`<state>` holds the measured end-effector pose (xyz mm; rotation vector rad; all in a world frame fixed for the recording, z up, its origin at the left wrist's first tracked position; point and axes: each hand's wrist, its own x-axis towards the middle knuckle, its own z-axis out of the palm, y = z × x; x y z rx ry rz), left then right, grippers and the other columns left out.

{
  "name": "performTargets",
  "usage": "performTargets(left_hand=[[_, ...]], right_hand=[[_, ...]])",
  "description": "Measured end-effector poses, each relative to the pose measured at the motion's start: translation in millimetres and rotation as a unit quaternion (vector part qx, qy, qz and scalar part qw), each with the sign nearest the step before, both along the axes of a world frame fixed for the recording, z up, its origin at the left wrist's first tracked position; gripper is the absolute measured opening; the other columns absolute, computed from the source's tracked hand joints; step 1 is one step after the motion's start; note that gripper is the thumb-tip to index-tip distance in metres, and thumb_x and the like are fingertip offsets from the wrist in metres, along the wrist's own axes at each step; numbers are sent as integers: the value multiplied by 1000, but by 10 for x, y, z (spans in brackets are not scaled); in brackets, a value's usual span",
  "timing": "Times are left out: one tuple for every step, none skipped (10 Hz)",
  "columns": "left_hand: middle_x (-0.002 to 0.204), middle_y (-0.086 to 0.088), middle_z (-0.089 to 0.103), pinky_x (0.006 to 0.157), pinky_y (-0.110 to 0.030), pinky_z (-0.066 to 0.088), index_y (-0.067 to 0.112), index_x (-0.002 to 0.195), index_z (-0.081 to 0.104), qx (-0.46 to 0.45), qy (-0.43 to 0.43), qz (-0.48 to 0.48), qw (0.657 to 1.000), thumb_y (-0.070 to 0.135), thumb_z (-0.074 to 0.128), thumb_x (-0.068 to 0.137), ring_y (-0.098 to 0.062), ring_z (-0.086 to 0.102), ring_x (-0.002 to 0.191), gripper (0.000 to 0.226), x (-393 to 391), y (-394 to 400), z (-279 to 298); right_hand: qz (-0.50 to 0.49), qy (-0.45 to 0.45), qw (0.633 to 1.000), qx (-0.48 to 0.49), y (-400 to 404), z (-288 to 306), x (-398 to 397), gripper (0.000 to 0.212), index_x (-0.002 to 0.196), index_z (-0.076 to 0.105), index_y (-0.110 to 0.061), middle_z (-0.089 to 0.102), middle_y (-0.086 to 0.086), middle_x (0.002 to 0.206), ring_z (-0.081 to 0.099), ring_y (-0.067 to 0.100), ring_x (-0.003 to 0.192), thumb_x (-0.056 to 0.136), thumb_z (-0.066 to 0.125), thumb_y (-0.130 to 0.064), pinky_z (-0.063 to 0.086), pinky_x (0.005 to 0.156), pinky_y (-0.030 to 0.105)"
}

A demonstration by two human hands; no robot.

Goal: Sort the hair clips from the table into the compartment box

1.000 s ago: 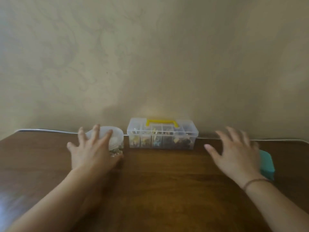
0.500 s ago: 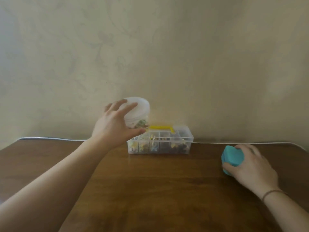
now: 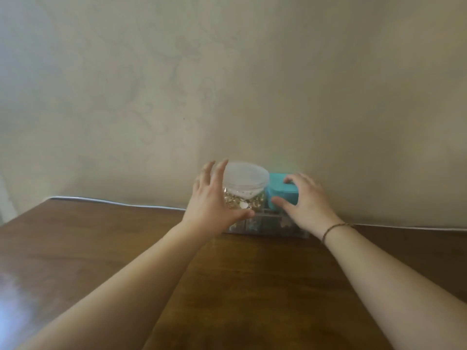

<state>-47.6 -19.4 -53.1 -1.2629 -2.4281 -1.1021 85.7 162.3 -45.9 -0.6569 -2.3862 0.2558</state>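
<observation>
The clear compartment box (image 3: 262, 227) stands at the table's far edge against the wall, mostly hidden behind my hands; small coloured pieces show dimly in its compartments. On its left half sits a round clear jar (image 3: 246, 184) with a white lid and gold bits inside. My left hand (image 3: 212, 200) holds the jar, thumb across its front and fingers up its left side. On the box's right half sits a teal box (image 3: 280, 192). My right hand (image 3: 307, 200) grips the teal box, thumb on its front and fingers over the top.
The brown wooden table (image 3: 240, 286) stretches toward me. A white cable (image 3: 113, 202) runs along its back edge at the foot of the beige wall (image 3: 227, 84). I see no loose clips on the tabletop.
My left hand lifted the jar from the table's left and carried it right onto the compartment box. My right hand picked up the teal box and moved it left onto the same box.
</observation>
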Motion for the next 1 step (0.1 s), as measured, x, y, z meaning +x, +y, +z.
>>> performTargets(left_hand=[[164, 0, -1, 122, -44, 6, 25, 157, 1, 45, -58, 39, 997, 54, 80, 73, -24, -2, 152, 119, 146, -158, -331]], right_hand=[[-17, -44, 998, 28, 4, -162, 76, 69, 137, 38, -25, 30, 5, 150, 19, 34, 141, 80, 63, -55, 19, 114, 44]])
